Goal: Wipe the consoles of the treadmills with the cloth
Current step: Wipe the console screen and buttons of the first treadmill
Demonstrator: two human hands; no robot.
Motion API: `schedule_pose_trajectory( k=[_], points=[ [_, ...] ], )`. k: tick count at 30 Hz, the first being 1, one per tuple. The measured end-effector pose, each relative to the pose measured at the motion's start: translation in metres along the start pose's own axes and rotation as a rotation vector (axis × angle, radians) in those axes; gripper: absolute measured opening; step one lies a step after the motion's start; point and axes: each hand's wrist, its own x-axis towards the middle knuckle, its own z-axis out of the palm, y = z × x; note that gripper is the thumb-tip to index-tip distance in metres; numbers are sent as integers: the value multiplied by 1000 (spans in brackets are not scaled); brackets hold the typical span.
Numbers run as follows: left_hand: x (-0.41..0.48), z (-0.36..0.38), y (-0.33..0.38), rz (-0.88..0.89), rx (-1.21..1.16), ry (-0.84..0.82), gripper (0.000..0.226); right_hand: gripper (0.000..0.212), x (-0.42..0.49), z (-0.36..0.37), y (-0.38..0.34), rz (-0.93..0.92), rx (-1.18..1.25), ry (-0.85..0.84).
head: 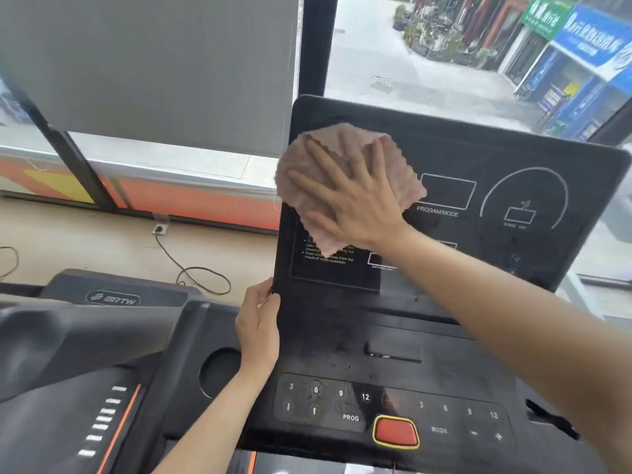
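Left grip (259,323): holds console's (478,148) lower left edge.
Right grip (352,196): fingers spread flat, pressing cloth (342,136) on console's upper left.
Console: upright, long axis sideways.

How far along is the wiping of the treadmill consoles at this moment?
Nothing looks finished yet. In hand: the right hand presses the cloth flat on the upper left of the display panel, while the left hand grips its edge. Left: the smudged keypad below and the neighbouring treadmill's console.
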Motion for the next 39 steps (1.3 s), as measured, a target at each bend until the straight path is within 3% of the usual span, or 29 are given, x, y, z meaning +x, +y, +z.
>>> schedule_pose_trajectory(
  k=[8, 16, 21, 26, 30, 39],
  points=[
    [-1, -1, -6, 23, 96, -28, 36, 70, 25, -28, 50, 178, -45, 44],
    [-5, 3, -4, 25, 153, -17, 46, 75, -77, 28, 9, 171, -21, -18],
    [-11, 13, -9, 26, 241, -27, 66, 78, -151, 62, -22, 141, -35, -65],
    [-18, 25, -13, 41, 321, -5, 91, 78, -159, 64, -20, 134, -25, -66],
    [-16, 28, -15, 58, 383, 15, 93, 76, -149, 56, 3, 126, -44, -23],
    [-17, 26, -11, 52, 448, 1, 93, 73, -79, -9, 111, 394, -68, 78]
  ],
)
